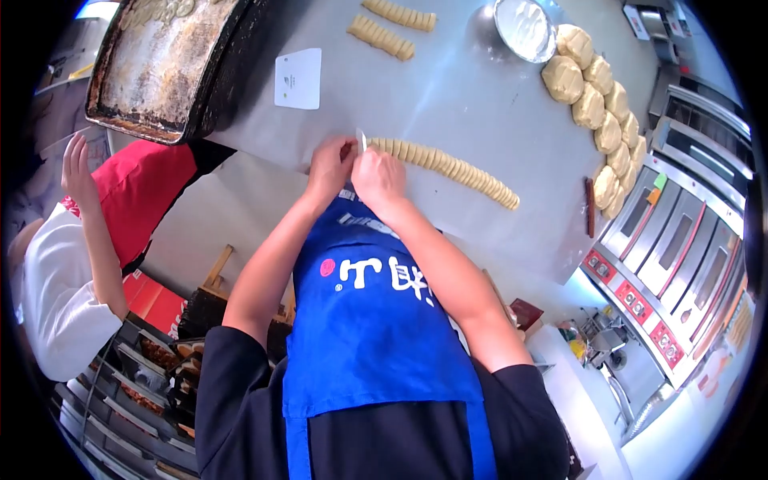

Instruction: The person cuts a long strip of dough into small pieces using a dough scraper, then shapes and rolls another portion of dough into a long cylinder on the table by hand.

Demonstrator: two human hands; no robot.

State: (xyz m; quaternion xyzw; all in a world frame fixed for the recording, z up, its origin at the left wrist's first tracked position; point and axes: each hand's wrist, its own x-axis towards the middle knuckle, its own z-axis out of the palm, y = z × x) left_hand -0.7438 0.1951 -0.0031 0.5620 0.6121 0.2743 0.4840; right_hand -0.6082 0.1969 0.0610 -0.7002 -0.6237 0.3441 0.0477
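A long roll of dough [448,165], cut into many thin slices, lies on the metal table [480,96] and runs right from my hands. My right hand [378,174] is closed on a knife [362,141], whose pale blade shows at the roll's left end. Close beside it on the left, my left hand [332,166] has its fingers curled together at the table's edge; what they hold, if anything, is hidden. Two shorter sliced rolls [381,38] lie farther back. A white scraper card [298,78] rests to their left.
Stacked baking trays [148,72] stand at the back left. A bowl of white powder [524,29] and several dough lumps [589,106] sit at the right, near a brown stick [590,207]. A co-worker [72,280] is at the left, one hand raised. Ovens [668,248] stand far right.
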